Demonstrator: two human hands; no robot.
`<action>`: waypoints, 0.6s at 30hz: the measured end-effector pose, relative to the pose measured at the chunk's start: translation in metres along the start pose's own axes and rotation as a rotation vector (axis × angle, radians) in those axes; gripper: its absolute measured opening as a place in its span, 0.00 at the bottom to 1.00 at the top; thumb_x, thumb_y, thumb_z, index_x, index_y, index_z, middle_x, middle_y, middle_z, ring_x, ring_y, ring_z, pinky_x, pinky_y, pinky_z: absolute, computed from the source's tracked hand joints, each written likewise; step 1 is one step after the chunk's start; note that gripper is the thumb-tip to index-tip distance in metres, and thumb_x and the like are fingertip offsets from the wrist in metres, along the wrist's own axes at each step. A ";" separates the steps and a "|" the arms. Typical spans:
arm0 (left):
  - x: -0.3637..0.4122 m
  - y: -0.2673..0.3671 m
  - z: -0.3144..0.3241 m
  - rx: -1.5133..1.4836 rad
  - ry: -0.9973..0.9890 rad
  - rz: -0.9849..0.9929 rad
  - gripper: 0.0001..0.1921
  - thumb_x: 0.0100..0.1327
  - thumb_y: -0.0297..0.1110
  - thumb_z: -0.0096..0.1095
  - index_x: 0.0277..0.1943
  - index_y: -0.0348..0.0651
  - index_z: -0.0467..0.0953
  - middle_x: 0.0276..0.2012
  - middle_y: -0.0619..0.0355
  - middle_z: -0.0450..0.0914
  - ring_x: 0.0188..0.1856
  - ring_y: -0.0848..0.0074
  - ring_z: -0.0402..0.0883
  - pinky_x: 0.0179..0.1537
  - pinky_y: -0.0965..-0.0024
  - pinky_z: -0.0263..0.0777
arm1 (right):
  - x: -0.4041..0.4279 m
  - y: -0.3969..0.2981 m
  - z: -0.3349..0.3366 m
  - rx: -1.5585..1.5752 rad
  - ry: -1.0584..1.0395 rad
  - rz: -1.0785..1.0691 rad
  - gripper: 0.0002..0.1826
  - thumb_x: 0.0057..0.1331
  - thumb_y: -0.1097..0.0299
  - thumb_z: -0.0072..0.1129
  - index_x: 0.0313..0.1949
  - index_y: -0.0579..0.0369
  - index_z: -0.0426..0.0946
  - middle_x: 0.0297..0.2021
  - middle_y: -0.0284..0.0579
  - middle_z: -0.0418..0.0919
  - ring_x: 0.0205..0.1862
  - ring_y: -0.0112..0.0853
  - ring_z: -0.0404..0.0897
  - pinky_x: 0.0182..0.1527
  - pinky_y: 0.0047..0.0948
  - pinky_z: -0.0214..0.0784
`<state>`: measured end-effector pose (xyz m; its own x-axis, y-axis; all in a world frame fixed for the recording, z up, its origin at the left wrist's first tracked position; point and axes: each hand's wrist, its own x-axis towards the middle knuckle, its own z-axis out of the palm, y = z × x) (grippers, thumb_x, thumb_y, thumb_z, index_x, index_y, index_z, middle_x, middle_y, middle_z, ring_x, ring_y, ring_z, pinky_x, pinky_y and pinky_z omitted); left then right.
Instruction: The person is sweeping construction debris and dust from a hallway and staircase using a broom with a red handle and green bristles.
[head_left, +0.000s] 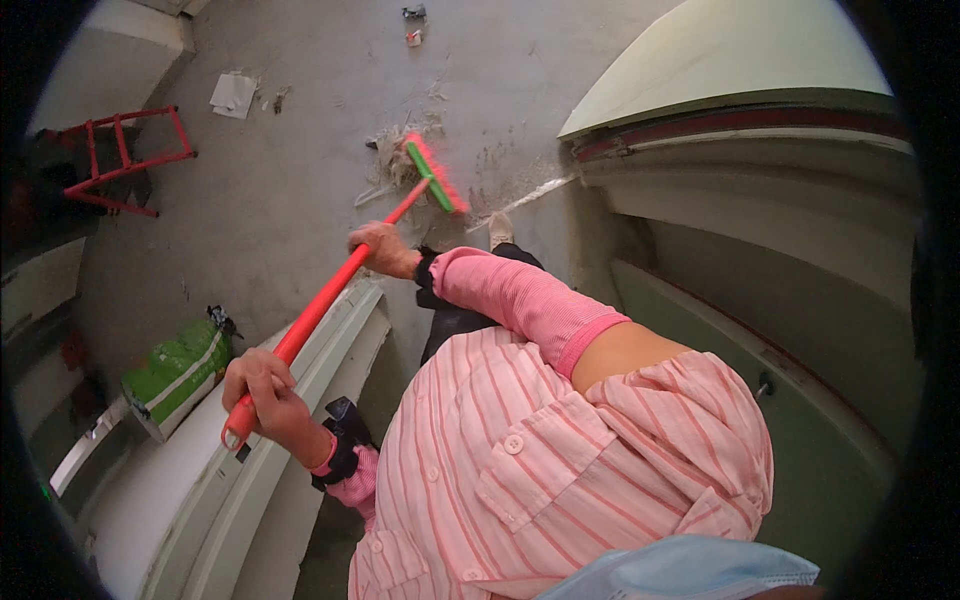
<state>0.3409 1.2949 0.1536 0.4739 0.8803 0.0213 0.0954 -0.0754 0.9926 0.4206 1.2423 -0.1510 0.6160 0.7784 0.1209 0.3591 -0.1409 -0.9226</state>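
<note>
Both of my hands grip the red handle (324, 304) of a push broom. My left hand (270, 397) wraps around its upper end, close to the hanging loop. Farther down the shaft, my right hand (384, 249) is closed around it with the arm stretched forward. The green broom head (431, 178) with blurred red bristles rests at the floor beyond my foot. Against its far left side lies a pile of grey dust and debris (394, 157), partly behind the head. A pale strip of litter (373, 196) lies by the pile.
A red metal ladder-like frame (124, 154) stands at the left. White sheets (234, 95) and small scraps (414, 37) lie on the concrete floor (300, 172). Near my left hand are a green bag (180, 367) and a door frame (330, 337). A pale door panel (735, 60) is at upper right.
</note>
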 end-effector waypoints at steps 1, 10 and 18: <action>-0.001 0.004 0.003 0.024 -0.077 0.102 0.12 0.55 0.20 0.49 0.18 0.40 0.60 0.12 0.60 0.63 0.15 0.82 0.61 0.20 0.81 0.50 | 0.008 -0.005 -0.008 -0.006 0.001 -0.008 0.03 0.48 0.67 0.57 0.20 0.48 0.73 0.20 0.43 0.74 0.27 0.44 0.75 0.29 0.41 0.66; 0.001 0.006 0.019 -0.122 -0.143 0.083 0.12 0.58 0.21 0.49 0.19 0.39 0.61 0.14 0.60 0.66 0.16 0.80 0.64 0.20 0.77 0.55 | 0.017 -0.002 -0.104 -0.196 -0.038 -0.069 0.02 0.47 0.68 0.57 0.22 0.47 0.74 0.20 0.44 0.75 0.28 0.44 0.76 0.29 0.41 0.67; -0.017 -0.043 0.078 -0.044 -0.418 -0.128 0.14 0.64 0.29 0.50 0.22 0.44 0.62 0.18 0.64 0.66 0.21 0.84 0.63 0.21 0.81 0.53 | -0.037 0.066 -0.162 -0.373 -0.032 0.211 0.04 0.50 0.66 0.54 0.23 0.49 0.75 0.22 0.47 0.76 0.30 0.46 0.76 0.32 0.44 0.67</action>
<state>0.3965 1.2464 0.1010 0.7749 0.6156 -0.1433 0.1429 0.0502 0.9885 0.5348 1.1049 -0.1572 0.6829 0.7268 -0.0733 0.4601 -0.5059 -0.7297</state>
